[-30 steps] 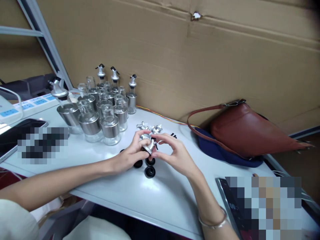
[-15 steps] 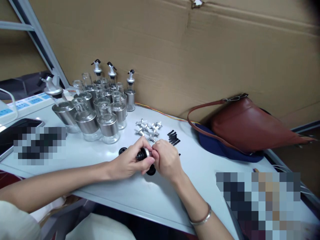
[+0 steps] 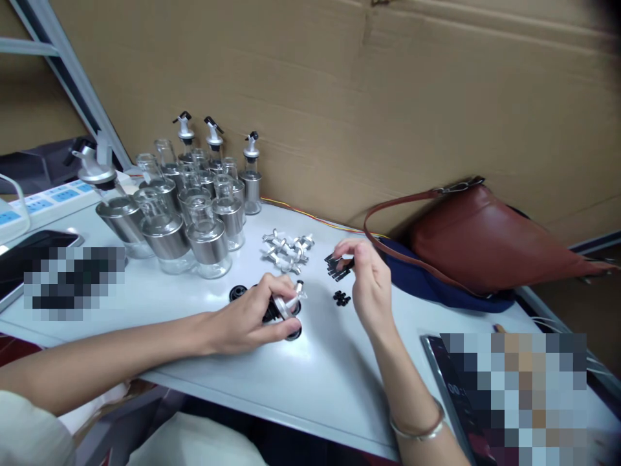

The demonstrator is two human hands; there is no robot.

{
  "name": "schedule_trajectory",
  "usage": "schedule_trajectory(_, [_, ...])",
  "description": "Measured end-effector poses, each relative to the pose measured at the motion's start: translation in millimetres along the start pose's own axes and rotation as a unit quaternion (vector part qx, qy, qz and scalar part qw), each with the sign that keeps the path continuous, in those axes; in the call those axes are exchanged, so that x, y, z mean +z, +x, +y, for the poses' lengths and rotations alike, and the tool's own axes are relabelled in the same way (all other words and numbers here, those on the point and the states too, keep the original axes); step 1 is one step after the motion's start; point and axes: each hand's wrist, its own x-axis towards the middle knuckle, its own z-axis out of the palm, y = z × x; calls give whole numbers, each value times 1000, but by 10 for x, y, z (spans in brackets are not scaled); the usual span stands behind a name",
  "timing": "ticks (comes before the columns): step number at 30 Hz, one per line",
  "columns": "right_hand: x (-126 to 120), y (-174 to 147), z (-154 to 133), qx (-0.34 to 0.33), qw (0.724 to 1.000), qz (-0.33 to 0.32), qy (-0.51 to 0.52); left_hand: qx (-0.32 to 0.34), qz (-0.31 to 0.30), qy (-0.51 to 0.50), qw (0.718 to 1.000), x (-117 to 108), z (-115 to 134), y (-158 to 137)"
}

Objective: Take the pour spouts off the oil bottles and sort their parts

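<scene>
My left hand is closed around a bottle pourer with a black stopper and a silver collar and spout, tilted to the right. Black round stoppers lie on the table beside and partly under this hand. My right hand hovers at a row of small black levers, its fingertips pinched on one of them; the fingers partly cover it. Below the levers is a small cluster of short black parts. Silver spout pieces lie in a pile between the hands, farther back.
Glass bottles with steel sleeves crowd the left side, several topped with pourers. A power strip and a phone lie at far left. A brown leather bag rests on dark blue cloth at right, near another phone.
My right hand has left the pourer and moved right to the black levers. The pourer stays in my left hand, its silver spout now exposed.
</scene>
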Motion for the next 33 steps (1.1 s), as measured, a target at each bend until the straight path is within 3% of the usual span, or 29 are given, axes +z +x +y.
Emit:
schedule_trajectory(2, [-178,111,151,18,994,35,-102,18,26,26,999,-20,-31,-7])
schedule_trajectory(5, [-400,192,399,109,982,-10,-154,22,38,46,998,-50,-74,-16])
schedule_trajectory(10, [-530,187,631,138,931,-69,-330,62,22,95,993,-83,-83,3])
schedule_trajectory(20, [-654,155,548,206,904,-198,-317,127,22,210,969,-103,-83,47])
schedule_trajectory(33, [-566,123,533,186,893,-227,-342,120,-29,243,962,-110,-66,41])
